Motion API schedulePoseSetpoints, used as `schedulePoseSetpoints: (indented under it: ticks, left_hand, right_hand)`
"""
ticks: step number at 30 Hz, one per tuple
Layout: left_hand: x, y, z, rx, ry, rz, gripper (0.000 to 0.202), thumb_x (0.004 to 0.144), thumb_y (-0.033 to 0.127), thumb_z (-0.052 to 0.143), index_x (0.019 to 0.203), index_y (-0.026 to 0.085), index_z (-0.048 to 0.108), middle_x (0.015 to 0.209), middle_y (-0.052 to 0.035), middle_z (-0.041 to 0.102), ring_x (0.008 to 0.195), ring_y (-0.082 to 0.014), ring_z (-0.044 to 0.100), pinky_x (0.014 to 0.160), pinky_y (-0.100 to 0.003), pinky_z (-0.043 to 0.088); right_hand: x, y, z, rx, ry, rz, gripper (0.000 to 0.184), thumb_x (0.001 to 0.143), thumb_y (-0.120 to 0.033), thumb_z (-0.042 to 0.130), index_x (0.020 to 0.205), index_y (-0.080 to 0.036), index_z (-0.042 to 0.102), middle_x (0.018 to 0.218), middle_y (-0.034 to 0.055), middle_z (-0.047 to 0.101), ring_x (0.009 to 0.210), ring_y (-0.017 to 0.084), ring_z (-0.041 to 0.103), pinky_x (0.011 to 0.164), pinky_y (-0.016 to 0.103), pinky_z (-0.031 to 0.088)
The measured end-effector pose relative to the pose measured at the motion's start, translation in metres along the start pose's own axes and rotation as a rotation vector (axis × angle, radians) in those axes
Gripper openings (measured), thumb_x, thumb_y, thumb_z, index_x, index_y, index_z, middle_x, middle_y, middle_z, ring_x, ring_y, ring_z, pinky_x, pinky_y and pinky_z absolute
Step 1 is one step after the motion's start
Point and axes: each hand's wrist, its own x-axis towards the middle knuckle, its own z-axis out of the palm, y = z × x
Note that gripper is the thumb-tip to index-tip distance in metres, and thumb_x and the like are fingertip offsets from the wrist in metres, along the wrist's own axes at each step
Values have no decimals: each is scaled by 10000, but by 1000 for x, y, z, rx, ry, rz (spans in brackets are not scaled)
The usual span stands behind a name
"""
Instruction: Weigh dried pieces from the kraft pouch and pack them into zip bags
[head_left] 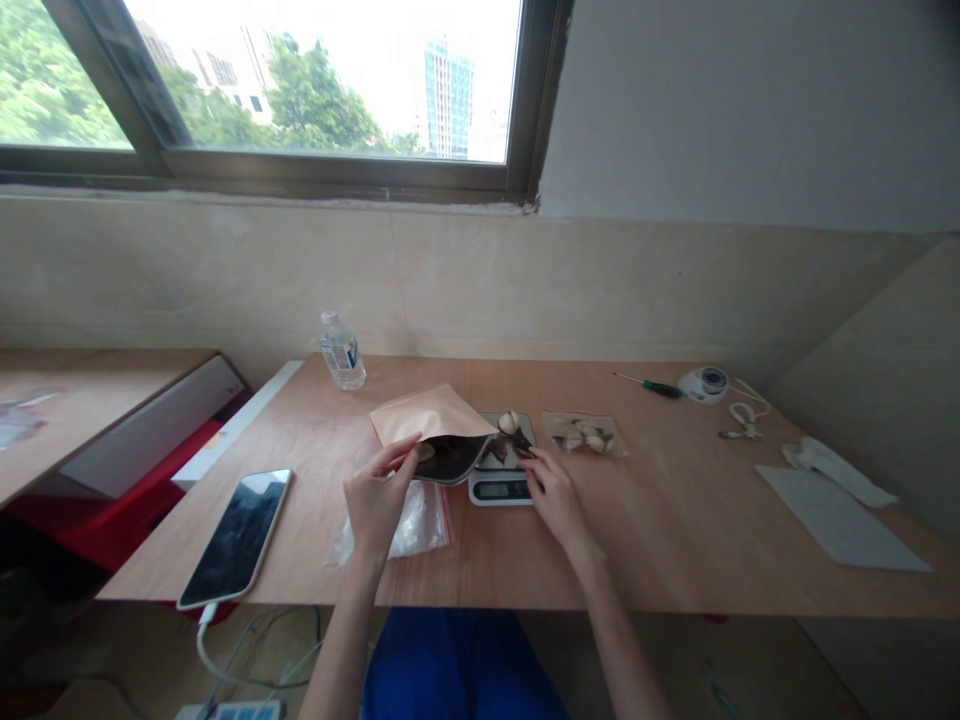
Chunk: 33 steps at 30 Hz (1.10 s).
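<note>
Paper pouch [431,418] pinched open between left hand [379,495] fingers; right hand [556,500] beside pouch, above digital scale [501,489], fingers' grip unclear.

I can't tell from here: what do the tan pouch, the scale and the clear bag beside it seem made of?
The tan pouch looks like matte kraft paper, with a dark, slightly shiny lining, perhaps foil or plastic. The scale seems pale moulded plastic; its platform is hard to tell. The clear bag looks like thin crinkled plastic with red edging.
</note>
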Motion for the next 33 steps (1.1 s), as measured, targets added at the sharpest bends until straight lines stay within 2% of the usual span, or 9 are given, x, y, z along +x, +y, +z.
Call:
schedulePoseSetpoints:
  ticks: [3,7,10,12,16,20,25,29,33]
  left_hand:
    - [-1,0,1,-1,-5,-16,226,775,361,609,944,253,714,874,-3,741,785,-206,702,665,-261,559]
    - [-5,0,5,-26,-17,-43,231,774,372,612,953,265,711,892,4,739,807,-203,700,681,-257,559]
    - [-8,1,7,-38,-6,-51,235,772,375,613,961,272,708,891,10,739,807,-198,700,691,-253,558]
    - [-9,1,7,-35,-1,-58,230,769,375,618,951,270,711,890,10,739,797,-193,701,689,-247,555]
    - [-10,0,5,-29,6,-45,221,769,375,623,932,260,718,892,11,739,793,-187,700,692,-243,548]
    - [-11,-5,4,-38,39,-24,223,767,371,628,940,261,717,882,19,740,783,-183,701,687,-241,550]
    - [-15,-13,5,-67,47,-10,223,765,364,634,950,268,715,892,15,739,770,-177,701,652,-229,550]
    - [-16,-16,5,-42,65,20,216,770,352,635,958,278,712,920,14,735,782,-174,698,656,-229,547]
    - [-15,-16,6,-40,54,38,208,773,344,632,950,275,714,909,15,736,771,-172,699,661,-231,549]
  right_hand:
    - [-2,-24,-11,74,16,-27,258,855,-140,411,932,-193,651,1140,116,566,1108,229,532,943,414,449]
    - [-2,-76,-23,287,-62,-102,266,868,-132,404,958,-223,636,1080,81,580,1071,186,547,917,355,479]
    - [3,-109,-18,374,-166,-160,348,882,-109,358,1121,-219,586,1150,77,575,1117,164,527,971,338,453]
    - [9,-122,-9,347,-224,-167,403,882,-93,333,1216,-193,535,1211,89,557,1162,166,502,1008,345,426]
    - [22,-133,10,172,-353,-167,446,854,-63,329,1263,-111,501,1261,135,539,1215,202,462,1035,370,397]
    - [34,-140,25,3,-426,-66,455,833,-37,341,1263,-66,488,1233,165,555,1173,227,495,979,346,431]
    - [50,-139,51,-201,-517,-66,399,867,-100,403,1248,-42,505,1218,215,563,1144,290,517,978,414,399]
    - [62,-135,70,-251,-467,-48,397,911,-177,404,1293,-105,482,1330,169,492,1236,289,445,1059,438,288]
    - [63,-135,77,-294,-455,34,396,903,-152,417,1285,-76,488,1329,190,488,1229,310,450,1045,450,295]
